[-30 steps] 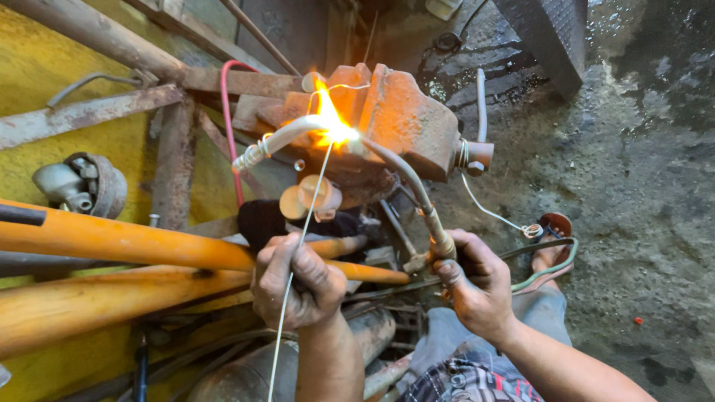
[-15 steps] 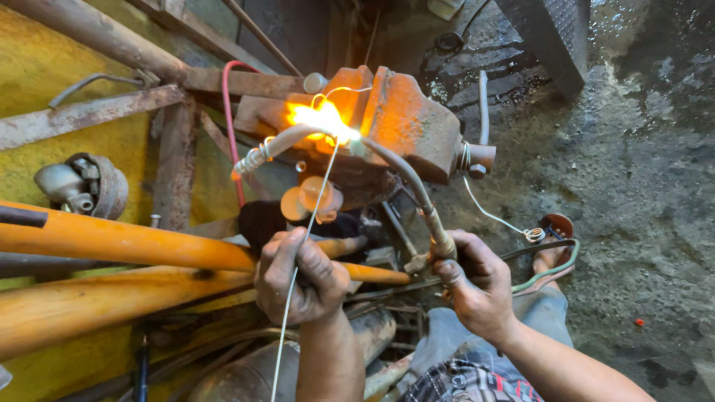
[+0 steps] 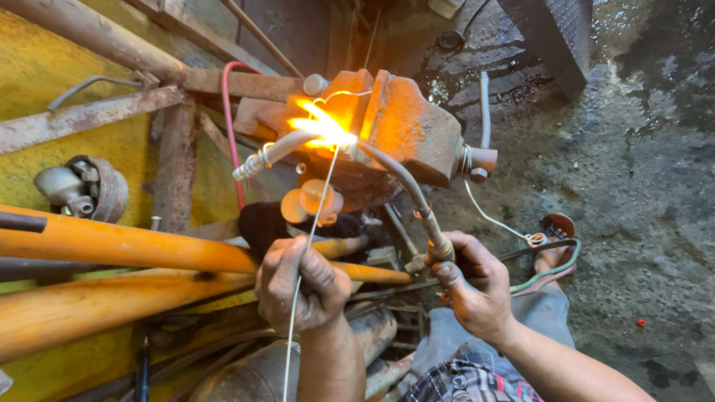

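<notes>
Here the left hand [image 3: 302,286] pinches a thin, springy wire [image 3: 316,216], its tip in the flame [image 3: 324,130] at twelve o'clock. The right hand [image 3: 477,286] is clenched round the stiff torch [image 3: 417,201], best held low, away from heat.

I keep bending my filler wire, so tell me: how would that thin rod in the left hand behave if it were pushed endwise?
The thin rod looks springy rather than stiff: it is very slender and long, running from the left hand up to the flame. Pushed endwise it would probably bow. It is likely light, since a loose fist carries it.
</notes>
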Tool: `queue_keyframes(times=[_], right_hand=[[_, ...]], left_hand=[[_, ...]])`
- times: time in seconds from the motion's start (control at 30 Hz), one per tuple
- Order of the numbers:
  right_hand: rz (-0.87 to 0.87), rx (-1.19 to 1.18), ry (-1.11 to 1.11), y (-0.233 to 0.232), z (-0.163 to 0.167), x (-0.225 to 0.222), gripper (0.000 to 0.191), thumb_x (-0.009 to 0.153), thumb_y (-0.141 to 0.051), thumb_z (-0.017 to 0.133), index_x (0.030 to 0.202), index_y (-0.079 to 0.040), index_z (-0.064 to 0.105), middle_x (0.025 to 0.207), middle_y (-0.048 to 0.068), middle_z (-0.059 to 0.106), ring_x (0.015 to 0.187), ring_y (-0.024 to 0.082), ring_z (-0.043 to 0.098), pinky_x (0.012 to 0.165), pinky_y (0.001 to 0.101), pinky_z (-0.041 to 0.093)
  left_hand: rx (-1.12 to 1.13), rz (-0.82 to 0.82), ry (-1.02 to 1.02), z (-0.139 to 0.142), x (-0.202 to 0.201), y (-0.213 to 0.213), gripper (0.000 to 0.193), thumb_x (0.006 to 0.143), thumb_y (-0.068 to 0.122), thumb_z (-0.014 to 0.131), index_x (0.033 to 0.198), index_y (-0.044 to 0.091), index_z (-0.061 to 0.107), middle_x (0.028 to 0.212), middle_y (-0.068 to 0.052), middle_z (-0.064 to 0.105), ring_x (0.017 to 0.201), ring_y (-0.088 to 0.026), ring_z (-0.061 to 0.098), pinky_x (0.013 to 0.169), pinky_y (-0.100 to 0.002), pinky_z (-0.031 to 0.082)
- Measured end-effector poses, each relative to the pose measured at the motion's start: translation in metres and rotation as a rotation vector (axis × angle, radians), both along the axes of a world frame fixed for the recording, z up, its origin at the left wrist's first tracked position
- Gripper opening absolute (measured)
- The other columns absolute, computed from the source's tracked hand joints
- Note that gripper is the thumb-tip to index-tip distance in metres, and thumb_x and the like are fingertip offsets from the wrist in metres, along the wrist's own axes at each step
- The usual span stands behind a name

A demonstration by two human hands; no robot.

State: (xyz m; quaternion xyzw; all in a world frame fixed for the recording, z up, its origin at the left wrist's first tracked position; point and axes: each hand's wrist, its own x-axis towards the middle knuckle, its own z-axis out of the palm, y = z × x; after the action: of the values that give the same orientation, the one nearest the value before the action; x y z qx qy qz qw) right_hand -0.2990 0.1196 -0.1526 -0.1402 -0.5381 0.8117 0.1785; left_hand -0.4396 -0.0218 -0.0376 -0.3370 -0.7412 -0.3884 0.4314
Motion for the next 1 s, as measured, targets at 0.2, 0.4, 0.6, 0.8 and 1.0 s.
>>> queue_keyframes(times=[0.2,0.4,0.6,0.8,1.0], right_hand=[[-0.002,0.001,0.033,0.001,-0.001,-0.003,0.031,0.099,-0.008,0.065,0.127,0.003,0.059,0.106,0.004,0.064,0.092,0.01,0.061,0.082,0.0244,0.051],[0.036,-0.011,0.008,0.002,-0.002,-0.001,0.03,0.099,-0.008,0.066,0.126,0.002,0.06,0.103,0.004,0.064,0.089,0.009,0.06,0.08,0.0235,0.05],[0.044,-0.031,0.011,0.002,-0.001,-0.002,0.03,0.099,-0.008,0.066,0.126,0.002,0.06,0.103,0.003,0.065,0.09,0.009,0.061,0.081,0.0233,0.05],[0.044,-0.002,0.011,0.001,0.001,-0.003,0.03,0.099,-0.008,0.065,0.127,0.002,0.06,0.103,0.003,0.065,0.09,0.008,0.06,0.081,0.0224,0.05],[0.054,-0.026,-0.042,0.003,0.001,-0.002,0.031,0.098,-0.008,0.066,0.127,0.001,0.06,0.101,0.003,0.065,0.084,0.008,0.058,0.07,0.0214,0.048]], left_hand=[[0.136,-0.071,0.015,-0.009,-0.002,-0.008,0.014,0.108,0.01,0.054,0.112,-0.003,0.056,0.068,-0.008,0.054,0.055,-0.018,0.053,0.047,-0.031,0.044],[0.217,-0.126,0.034,-0.019,0.0,-0.017,0.017,0.108,0.012,0.054,0.114,-0.004,0.053,0.071,-0.008,0.05,0.054,-0.016,0.048,0.044,-0.027,0.039],[0.24,-0.164,0.021,-0.021,-0.001,-0.02,0.018,0.108,0.011,0.054,0.114,-0.006,0.053,0.072,-0.008,0.05,0.054,-0.016,0.046,0.045,-0.028,0.038],[0.262,-0.133,0.017,-0.02,0.001,-0.02,0.02,0.109,0.014,0.055,0.115,-0.004,0.052,0.075,-0.009,0.05,0.056,-0.016,0.046,0.046,-0.027,0.039],[0.299,-0.135,0.035,-0.025,0.0,-0.022,0.02,0.109,0.016,0.056,0.116,-0.003,0.052,0.076,-0.008,0.051,0.057,-0.016,0.043,0.046,-0.027,0.038]])
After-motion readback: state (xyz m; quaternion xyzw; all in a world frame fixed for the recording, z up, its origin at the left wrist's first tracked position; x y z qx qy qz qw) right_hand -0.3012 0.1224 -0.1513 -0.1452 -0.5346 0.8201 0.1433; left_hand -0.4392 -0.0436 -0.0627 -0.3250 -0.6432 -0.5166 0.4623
